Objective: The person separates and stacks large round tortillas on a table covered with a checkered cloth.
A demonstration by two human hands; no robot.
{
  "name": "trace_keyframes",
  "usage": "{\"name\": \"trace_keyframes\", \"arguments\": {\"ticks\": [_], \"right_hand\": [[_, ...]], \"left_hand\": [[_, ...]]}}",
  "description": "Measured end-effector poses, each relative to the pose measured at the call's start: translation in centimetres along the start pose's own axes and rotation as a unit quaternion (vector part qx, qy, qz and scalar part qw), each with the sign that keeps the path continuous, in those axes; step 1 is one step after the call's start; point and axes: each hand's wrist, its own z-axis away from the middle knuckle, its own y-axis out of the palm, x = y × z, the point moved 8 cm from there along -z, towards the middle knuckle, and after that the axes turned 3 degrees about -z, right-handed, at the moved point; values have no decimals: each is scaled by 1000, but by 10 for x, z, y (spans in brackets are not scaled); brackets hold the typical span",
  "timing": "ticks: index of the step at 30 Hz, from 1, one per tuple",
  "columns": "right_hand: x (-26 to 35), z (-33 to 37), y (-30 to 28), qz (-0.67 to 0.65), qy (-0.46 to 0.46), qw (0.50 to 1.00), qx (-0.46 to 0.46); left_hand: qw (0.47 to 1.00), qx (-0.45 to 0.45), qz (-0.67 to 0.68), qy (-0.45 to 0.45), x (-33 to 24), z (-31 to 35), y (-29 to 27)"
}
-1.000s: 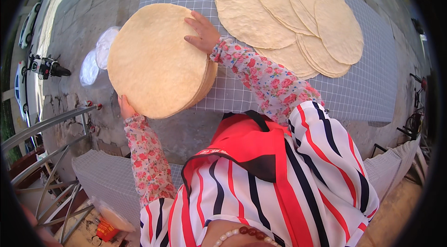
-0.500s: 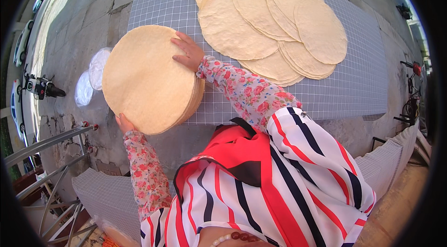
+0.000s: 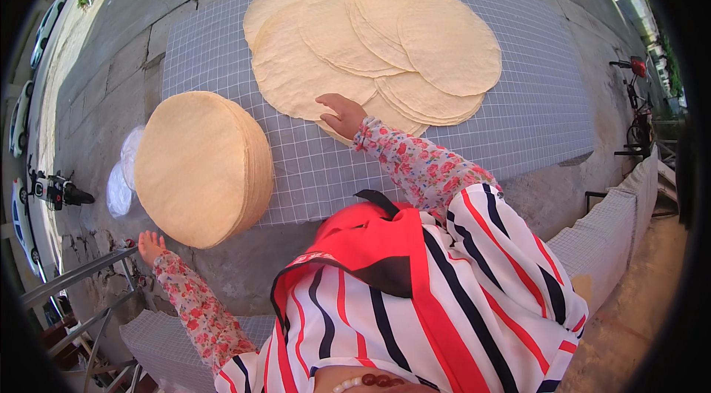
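A thick, neat stack of thin round flatbreads (image 3: pixel 191 169) sits at the left end of a table with a grey checked cover (image 3: pixel 533 126). My left hand (image 3: pixel 152 246) is just off the stack's near left edge, fingers spread and holding nothing. To the right of the stack, my right hand (image 3: pixel 344 115) hovers at or touches the near edge of a wide pile of overlapping flatbreads (image 3: pixel 448 45); its fingers are apart and grip nothing. Whether the fingertips rest on the bread is hard to tell.
Beyond the table's left end lie clear plastic bags (image 3: pixel 118 189). Metal railings (image 3: pixel 81 274) stand at the lower left. Behind me on the right is another checked-covered surface (image 3: pixel 611 237). A scooter (image 3: pixel 59 189) and a red-topped bike (image 3: pixel 635 97) are parked farther off.
Both hands have let go of the flatbread stack. My right hand moved right to the spread pile, my left down and to the left. The whole view has shifted somewhat.
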Motion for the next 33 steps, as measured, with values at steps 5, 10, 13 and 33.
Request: {"name": "trace_keyframes", "arguments": {"ticks": [5, 10, 13, 33], "right_hand": [[-98, 95, -197, 242, 113, 948, -174], [-148, 139, -266, 506, 158, 847, -47], [-163, 156, -288, 522, 158, 837, -47], [-239, 83, -445, 43, 266, 960, 80]], "left_hand": [[987, 88, 108, 76, -52, 140, 116], [947, 290, 134, -36, -16, 324, 277], [903, 406, 99, -101, 22, 416, 358], [788, 517, -48, -331, 132, 685, 578]]}}
